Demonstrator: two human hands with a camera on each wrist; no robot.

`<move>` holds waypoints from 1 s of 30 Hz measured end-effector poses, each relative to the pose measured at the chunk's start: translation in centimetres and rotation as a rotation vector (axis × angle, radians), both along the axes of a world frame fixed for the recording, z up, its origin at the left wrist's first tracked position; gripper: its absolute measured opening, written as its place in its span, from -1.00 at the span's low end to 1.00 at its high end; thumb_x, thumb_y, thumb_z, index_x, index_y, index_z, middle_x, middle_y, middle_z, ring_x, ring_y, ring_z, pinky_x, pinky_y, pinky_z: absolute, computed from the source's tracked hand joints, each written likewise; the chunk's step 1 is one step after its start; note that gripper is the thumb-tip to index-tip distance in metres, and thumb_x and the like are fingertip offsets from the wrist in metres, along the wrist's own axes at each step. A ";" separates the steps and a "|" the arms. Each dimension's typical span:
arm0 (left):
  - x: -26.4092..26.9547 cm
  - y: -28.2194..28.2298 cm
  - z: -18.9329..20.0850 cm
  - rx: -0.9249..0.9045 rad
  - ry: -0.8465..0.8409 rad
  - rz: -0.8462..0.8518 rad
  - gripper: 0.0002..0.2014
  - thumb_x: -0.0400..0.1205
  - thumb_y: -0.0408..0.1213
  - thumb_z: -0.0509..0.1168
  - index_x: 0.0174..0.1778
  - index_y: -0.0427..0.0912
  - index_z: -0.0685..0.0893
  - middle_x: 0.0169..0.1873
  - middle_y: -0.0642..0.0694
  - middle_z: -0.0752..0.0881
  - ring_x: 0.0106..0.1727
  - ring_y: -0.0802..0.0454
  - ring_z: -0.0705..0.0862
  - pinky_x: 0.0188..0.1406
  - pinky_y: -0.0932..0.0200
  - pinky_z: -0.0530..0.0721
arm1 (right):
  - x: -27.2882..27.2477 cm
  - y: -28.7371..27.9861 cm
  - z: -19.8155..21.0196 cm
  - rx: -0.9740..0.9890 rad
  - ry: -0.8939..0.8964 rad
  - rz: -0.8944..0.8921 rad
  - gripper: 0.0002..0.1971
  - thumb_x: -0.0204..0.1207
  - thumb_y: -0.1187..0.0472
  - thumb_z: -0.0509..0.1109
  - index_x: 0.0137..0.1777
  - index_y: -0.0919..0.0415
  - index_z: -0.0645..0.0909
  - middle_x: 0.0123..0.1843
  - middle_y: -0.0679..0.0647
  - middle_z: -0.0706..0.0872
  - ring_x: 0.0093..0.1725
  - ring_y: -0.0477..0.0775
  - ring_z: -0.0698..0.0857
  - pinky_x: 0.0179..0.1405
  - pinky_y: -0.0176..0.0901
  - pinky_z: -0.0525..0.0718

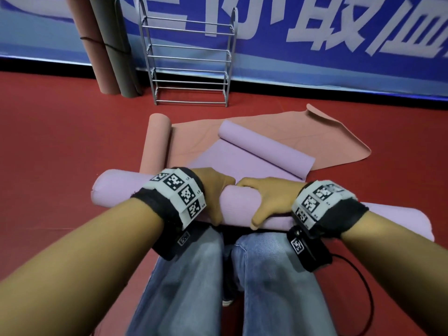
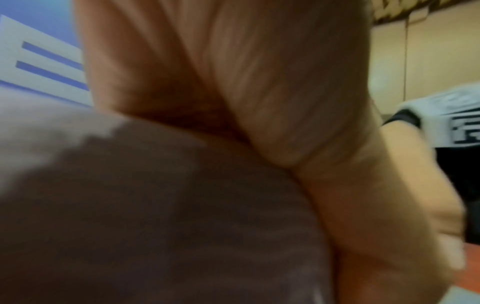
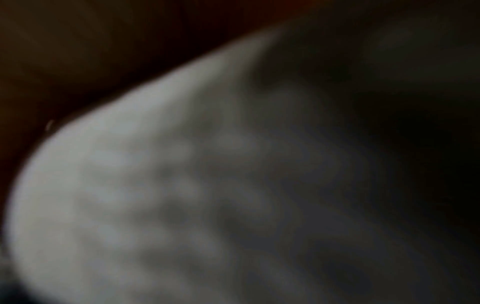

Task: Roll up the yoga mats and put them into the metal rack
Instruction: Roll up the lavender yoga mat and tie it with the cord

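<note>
Rolled mat (image 1: 121, 190) nearest; 2 flat mats (image 1: 278, 137) behind; rack (image 1: 191, 59) at back w/ banner (image 1: 315, 32).

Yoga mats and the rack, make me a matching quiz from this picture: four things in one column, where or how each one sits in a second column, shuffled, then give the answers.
Column one:
1. purple roll
2. metal rack
3. flat pink mat
4. two tied rolls

Column two:
A. leaning upright left of the rack
B. spread on the red floor, far corner curled up
C. gripped by the left hand and right hand
D. standing against the blue banner, shelves bare

Pairs: 1-C, 2-D, 3-B, 4-A
</note>
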State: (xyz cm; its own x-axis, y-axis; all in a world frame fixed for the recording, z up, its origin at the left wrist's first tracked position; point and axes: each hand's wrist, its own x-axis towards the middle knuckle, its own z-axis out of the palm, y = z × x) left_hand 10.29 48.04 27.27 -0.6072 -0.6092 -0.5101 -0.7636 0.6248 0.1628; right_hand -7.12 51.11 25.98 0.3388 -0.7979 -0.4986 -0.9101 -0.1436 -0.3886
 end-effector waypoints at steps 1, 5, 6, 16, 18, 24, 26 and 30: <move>-0.1 -0.1 -0.5 0.037 0.003 0.011 -0.42 0.37 -0.18 0.61 0.25 0.04 0.51 -0.30 0.19 0.54 -0.40 0.26 0.51 -0.35 0.43 0.46 | 0.1 0.4 -0.5 -0.014 0.005 -0.010 -0.09 0.17 0.10 0.72 0.50 -0.10 0.33 0.25 -0.02 0.57 0.21 0.06 0.56 0.25 -0.10 0.55; 0.3 -1.2 -1.2 0.320 0.106 0.198 -0.45 0.30 -0.28 0.65 0.20 -0.11 0.66 -0.13 0.03 0.78 -0.10 0.13 0.75 -0.17 0.32 0.70 | 0.1 1.4 -0.7 -0.218 0.116 0.042 -0.02 0.13 -0.17 0.69 0.52 -0.15 0.25 0.16 -0.02 0.43 0.28 0.12 0.46 0.32 0.06 0.49; 0.4 -1.3 -1.2 0.335 0.108 0.227 -0.43 0.24 -0.25 0.66 0.17 -0.10 0.68 -0.07 -0.02 0.81 -0.01 0.06 0.77 -0.03 0.23 0.75 | 0.3 1.7 -0.6 -0.259 0.149 0.053 0.01 0.11 -0.24 0.67 0.54 -0.16 0.23 0.17 -0.01 0.44 0.29 0.13 0.48 0.30 0.07 0.50; 0.9 0.9 -1.7 -0.081 -0.059 0.165 -0.19 0.28 0.11 0.58 0.41 0.07 0.38 0.19 -0.05 0.55 0.25 -0.12 0.56 0.07 -0.05 0.52 | 1.1 1.5 -2.3 -0.295 0.177 0.011 -0.13 0.11 -0.10 0.66 0.44 -0.15 0.34 0.04 0.06 0.73 0.03 0.18 0.68 -0.04 -0.04 0.65; 0.8 1.6 -2.4 -0.168 -0.099 0.122 -0.06 0.26 0.17 0.59 0.49 0.01 0.29 0.31 -0.11 0.47 0.36 -0.19 0.50 0.25 -0.18 0.44 | 0.8 0.7 -2.2 -0.236 0.142 -0.019 -0.13 0.09 -0.11 0.69 0.42 -0.18 0.38 0.07 0.03 0.73 0.04 0.13 0.66 0.02 -0.04 0.65; 0.5 1.5 -3.7 -0.175 -0.108 0.182 0.01 0.20 0.22 0.62 0.48 0.01 0.26 0.34 -0.11 0.48 0.39 -0.20 0.44 0.40 -0.29 0.35 | 1.0 -0.1 -2.9 -0.160 0.071 -0.062 -0.10 0.10 -0.10 0.71 0.42 -0.15 0.32 0.11 0.01 0.65 0.05 0.11 0.63 0.06 -0.05 0.63; 0.4 1.2 -3.6 -0.161 -0.096 0.197 -0.01 0.19 0.22 0.62 0.45 0.02 0.29 0.31 -0.10 0.51 0.38 -0.19 0.45 0.35 -0.27 0.37 | 1.0 0.4 -3.0 -0.226 0.115 -0.028 -0.06 0.10 -0.19 0.69 0.47 -0.13 0.29 0.25 0.02 0.59 0.20 0.12 0.58 0.12 0.00 0.60; 0.2 0.5 -4.0 -0.151 -0.108 0.199 -0.05 0.16 0.19 0.65 0.39 0.03 0.33 0.25 -0.06 0.57 0.32 -0.15 0.53 0.23 -0.20 0.43 | 1.2 2.2 -3.5 -0.348 0.409 0.022 0.21 0.07 -0.26 0.67 0.65 -0.13 0.02 0.36 0.10 0.46 0.30 0.20 0.51 0.17 0.11 0.55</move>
State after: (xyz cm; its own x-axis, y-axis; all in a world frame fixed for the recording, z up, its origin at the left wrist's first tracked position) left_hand 10.51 48.51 23.28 -0.4145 -0.7852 -0.4600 -0.8818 0.4715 -0.0102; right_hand -5.93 53.31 22.52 0.1908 -0.9343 -0.3011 -0.9726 -0.2215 0.0709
